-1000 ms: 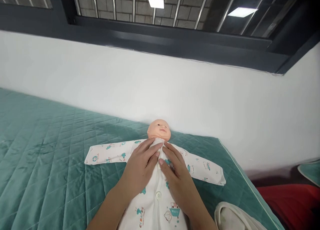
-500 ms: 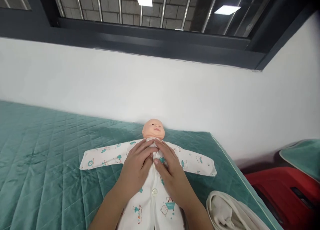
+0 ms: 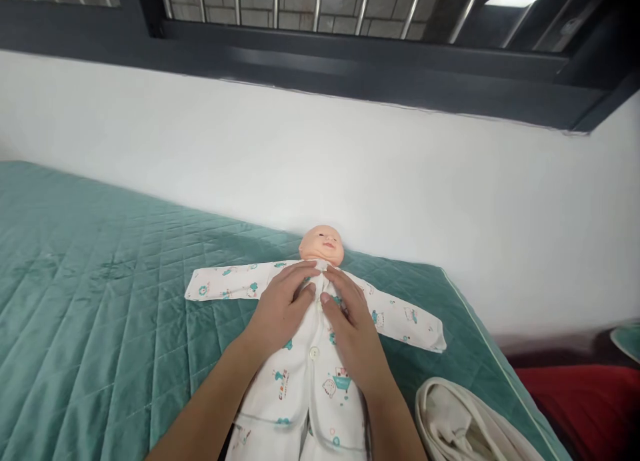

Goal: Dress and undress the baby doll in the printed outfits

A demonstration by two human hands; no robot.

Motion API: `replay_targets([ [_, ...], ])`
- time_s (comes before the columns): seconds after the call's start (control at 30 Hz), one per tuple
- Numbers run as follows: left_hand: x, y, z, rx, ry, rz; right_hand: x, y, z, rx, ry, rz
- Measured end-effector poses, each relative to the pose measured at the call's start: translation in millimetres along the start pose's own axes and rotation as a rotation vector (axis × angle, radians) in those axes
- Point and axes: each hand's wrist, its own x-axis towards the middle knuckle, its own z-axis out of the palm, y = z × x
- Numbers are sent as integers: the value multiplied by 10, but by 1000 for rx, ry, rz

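Head view: nearest you, a cream cloth [image 3: 460,421] lies bunched at the edge of the bed [image 3: 100,281]. Next comes the thin printed romper [image 3: 305,387], soft and likely to bunch or slide. Your left hand [image 3: 280,307] and right hand [image 3: 350,321] lie flat on its chest, uncurled, gripping nothing. The doll [image 3: 323,244] lies face-up by the wall [image 3: 350,167]. It is probably light and floppy, so support it under torso and head.

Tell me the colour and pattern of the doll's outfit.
White outfit with small teal cartoon prints; the head view shows it best.
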Motion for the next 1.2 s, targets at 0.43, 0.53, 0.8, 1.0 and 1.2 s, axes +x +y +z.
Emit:
replay_targets([
  [0.43, 0, -21, -7, 44, -16, 49, -2, 13, -20, -9, 50, 141],
  [0.53, -6, -19, -10, 61, -23, 42, -1, 63, -28, 18, 60, 110],
  [0.8, -7, 3, -20, 46, -16, 56, 4, 45, -22, 95, 51, 97],
  [1.0, -31, 102, -103, -59, -42, 41, 6, 11, 14, 250, 125, 198],
  [1.2, -26, 93, -223, -99, -186, 45, 25, 48, 0, 363, 61, 188],
])
